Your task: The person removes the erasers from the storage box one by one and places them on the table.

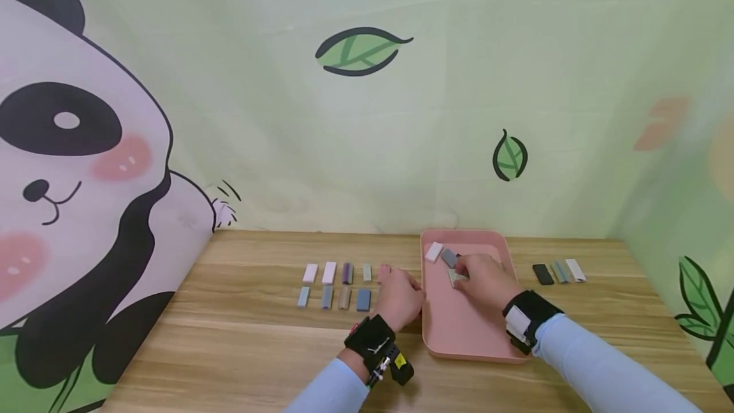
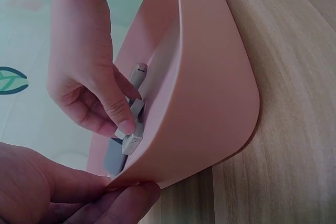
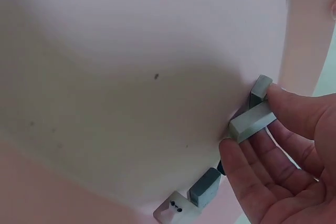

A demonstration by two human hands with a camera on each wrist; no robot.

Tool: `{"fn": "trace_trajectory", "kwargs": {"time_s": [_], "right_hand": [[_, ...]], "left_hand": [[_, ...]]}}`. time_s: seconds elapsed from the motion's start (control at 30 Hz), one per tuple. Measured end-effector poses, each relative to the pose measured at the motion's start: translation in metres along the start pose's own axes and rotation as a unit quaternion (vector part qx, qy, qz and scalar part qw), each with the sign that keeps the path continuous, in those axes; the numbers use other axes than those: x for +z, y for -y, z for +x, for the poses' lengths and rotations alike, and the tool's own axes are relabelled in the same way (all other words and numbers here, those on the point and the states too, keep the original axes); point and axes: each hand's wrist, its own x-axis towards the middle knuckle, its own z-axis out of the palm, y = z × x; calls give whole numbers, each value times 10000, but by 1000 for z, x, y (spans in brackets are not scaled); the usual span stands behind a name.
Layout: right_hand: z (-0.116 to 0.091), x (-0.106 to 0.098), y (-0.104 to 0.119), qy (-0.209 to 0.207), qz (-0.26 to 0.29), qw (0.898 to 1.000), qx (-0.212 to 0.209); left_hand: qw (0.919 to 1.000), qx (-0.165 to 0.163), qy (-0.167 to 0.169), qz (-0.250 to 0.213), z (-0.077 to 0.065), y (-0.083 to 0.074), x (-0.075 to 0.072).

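My left hand [image 1: 399,298] is at the left side of the pink tray [image 1: 459,333]. Its thumb and fingers pinch the tray's rim in the left wrist view. Over the back part of the tray, my right hand [image 1: 486,280] holds a small grey-green block [image 3: 253,121] between thumb and fingers. Another small grey block [image 3: 261,88] lies right beside that one, partly covered by the hand. Towards the tray's back left corner lie a white block [image 1: 434,252] and a dark grey block [image 1: 449,257]. A black piece [image 3: 221,168] shows partly behind the fingers.
Left of the tray, small blocks stand in two rows on the wooden table [image 1: 241,336], among them a white one [image 1: 310,273] and a blue one [image 1: 364,300]. To its right lie a black block [image 1: 543,274], a blue-grey one [image 1: 560,271] and a white one [image 1: 576,270].
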Motion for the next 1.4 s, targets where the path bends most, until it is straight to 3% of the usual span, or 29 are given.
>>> {"fn": "trace_trajectory", "kwargs": {"time_s": [0.33,0.43,0.67,1.07,1.4], "right_hand": [[-7,-6,-5,-134,330,9991,-220],[-10,-15,-5,-148,461,9982,-361],[-21,-43,-16,-263,590,9978,-148],[-37,-103,-68,-880,337,9955,116],[-52,-128,-121,-1555,498,9847,605]], "left_hand": [[9999,-143,36,-26,0,-1,0],[9998,-184,28,6,0,-2,0],[9998,-180,37,19,0,-3,1],[9998,-201,59,5,1,-3,1],[9999,-152,27,-15,0,-3,1]]}}
